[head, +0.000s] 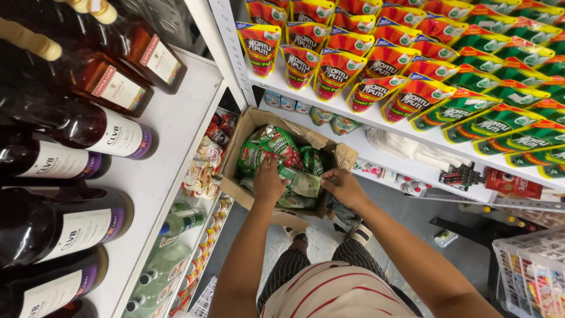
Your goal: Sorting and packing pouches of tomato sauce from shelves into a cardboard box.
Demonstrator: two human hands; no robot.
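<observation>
both hands reach down into an open cardboard box [238, 138] that sits low between two white shelving units. the left hand [268, 179] lies palm down on the green snack packets [276, 147] heaped in the box, fingers curled over them and pressing; whether it actually grips one, i cannot tell. the right hand [343, 185] closes its fingers on the edge of a pale green packet [303, 182] near the box's front right corner. on the shelf to the left stand dark glass bottles [70, 126] with white labels, and under them smaller green bottles [179, 222]. the shelves to the right carry rows of red and yellow stand-up pouches [335, 70] and green pouches [500, 121].
</observation>
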